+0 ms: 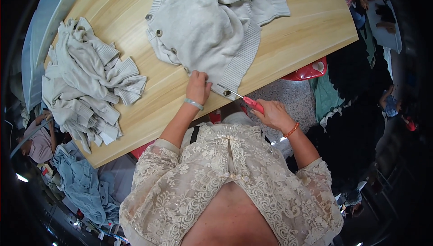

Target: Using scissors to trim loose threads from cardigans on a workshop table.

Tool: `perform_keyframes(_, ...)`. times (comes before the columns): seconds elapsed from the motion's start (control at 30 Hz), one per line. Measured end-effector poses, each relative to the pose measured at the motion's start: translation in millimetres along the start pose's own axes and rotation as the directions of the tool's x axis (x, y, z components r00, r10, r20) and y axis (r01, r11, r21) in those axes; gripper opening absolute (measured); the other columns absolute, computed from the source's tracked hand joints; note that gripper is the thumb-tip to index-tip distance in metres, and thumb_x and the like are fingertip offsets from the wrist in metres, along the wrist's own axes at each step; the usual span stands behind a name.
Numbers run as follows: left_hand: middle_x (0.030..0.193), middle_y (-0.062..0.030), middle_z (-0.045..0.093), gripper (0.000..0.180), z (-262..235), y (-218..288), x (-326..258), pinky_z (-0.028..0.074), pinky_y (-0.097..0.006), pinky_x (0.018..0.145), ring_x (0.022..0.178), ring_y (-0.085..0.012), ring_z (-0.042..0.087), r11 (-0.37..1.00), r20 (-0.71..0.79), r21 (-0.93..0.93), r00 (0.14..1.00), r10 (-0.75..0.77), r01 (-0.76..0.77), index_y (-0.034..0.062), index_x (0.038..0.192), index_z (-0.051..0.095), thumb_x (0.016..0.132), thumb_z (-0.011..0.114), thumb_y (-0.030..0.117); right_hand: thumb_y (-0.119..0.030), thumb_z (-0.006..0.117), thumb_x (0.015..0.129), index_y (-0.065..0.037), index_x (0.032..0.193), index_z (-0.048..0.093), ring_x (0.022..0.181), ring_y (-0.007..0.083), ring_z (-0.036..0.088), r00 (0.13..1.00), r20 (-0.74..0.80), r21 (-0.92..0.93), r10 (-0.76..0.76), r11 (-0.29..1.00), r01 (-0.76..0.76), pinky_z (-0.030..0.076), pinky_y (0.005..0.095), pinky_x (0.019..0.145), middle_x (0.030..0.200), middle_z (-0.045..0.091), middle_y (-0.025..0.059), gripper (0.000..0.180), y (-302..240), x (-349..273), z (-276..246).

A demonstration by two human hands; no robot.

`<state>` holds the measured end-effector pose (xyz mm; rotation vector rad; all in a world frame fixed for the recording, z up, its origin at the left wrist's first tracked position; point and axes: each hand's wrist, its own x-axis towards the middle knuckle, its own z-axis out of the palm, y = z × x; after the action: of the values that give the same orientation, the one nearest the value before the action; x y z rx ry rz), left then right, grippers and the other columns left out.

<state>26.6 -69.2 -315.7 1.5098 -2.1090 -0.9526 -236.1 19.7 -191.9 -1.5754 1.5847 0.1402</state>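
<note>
Far left: we see a person in a pink top (41,147) and blue-grey garments (81,180) beside the pale wood tabletop (140,122).
Pile: cream knit garments (90,83) lie heaped on its left end.
Middle: an off-white cardigan (198,25) lies rumpled across the tabletop, one ribbed edge by our hands.
Far right: we make out speckled floor (293,93), a red plastic piece (311,70), green cloth (325,99) and heaped black cloth (356,124).
Left hand (197,88): bent fingers touch the cardigan's edge; we cannot tell whether they pinch it.
Right hand (274,114): fingers wrapped round the red-handled tool (254,105), its metal shaft reaching the ribbing near a dark button (227,93).
</note>
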Motion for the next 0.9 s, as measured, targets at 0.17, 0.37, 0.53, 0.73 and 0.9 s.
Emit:
perform_keyframes(0.17,0.090,-0.0181,0.050,0.019,-8.3,-8.9,-0.4,0.045,-0.043,0.074,0.083,-0.0372,0.053,0.996,0.071,-0.086,0.997,0.040,-0.034,0.0014,0.084,0.054,0.072,0.069,0.000,-0.035,0.061,0.088,-0.007,0.096,0.059,0.083,0.0401,0.064,0.990,0.002,0.017,-0.139,0.990,0.139,0.049,0.0507,0.074,0.083,0.066,0.0200,0.029,-13.9,6.7,6.1)
perform_keyframes(0.37,0.100,-0.0163,0.056,0.031,-9.7,-1.0,-7.7,0.046,-0.040,0.078,0.091,-0.0340,0.055,0.981,-0.058,0.026,0.980,0.191,-0.190,0.0030,0.105,0.059,0.076,0.067,0.001,-0.033,0.061,0.089,-0.007,0.094,0.058,0.082,0.0410,0.063,0.995,-0.093,0.056,-0.033,0.998,0.038,0.049,0.0504,0.073,0.083,0.065,0.0197,0.027,2.3,4.7,-0.5)
perform_keyframes(0.53,0.108,-0.0166,0.054,0.047,2.1,49.0,-29.0,0.046,-0.041,0.082,0.096,-0.0354,0.054,0.962,0.039,0.007,0.961,0.274,-0.274,0.0047,0.115,0.058,0.071,0.074,0.009,-0.031,0.061,0.089,-0.007,0.096,0.057,0.083,0.0414,0.063,0.995,-0.100,0.032,-0.029,0.999,0.033,0.049,0.0509,0.074,0.083,0.065,0.0210,0.026,15.0,-11.4,-8.0)
perform_keyframes(0.73,0.091,-0.0155,0.055,0.026,32.4,31.2,-28.7,0.046,-0.043,0.074,0.088,-0.0363,0.054,0.971,0.092,-0.132,0.973,0.210,-0.197,0.0043,0.096,0.055,0.075,0.070,0.008,-0.030,0.063,0.086,-0.006,0.090,0.061,0.078,0.0431,0.063,0.999,-0.007,-0.048,-0.051,0.998,0.051,0.049,0.0514,0.072,0.079,0.065,0.0213,0.024,33.3,-32.9,-5.3)
perform_keyframes(0.9,0.083,-0.0149,0.053,0.025,33.6,17.6,-31.3,0.046,-0.039,0.068,0.078,-0.0352,0.054,0.951,0.054,-0.266,0.983,0.175,-0.154,0.0037,0.090,0.053,0.072,0.071,0.003,-0.030,0.064,0.085,-0.005,0.090,0.063,0.081,0.0424,0.063,0.996,0.047,-0.022,-0.075,0.997,0.076,0.048,0.0512,0.073,0.082,0.066,0.0218,0.026,19.0,-31.5,-13.9)
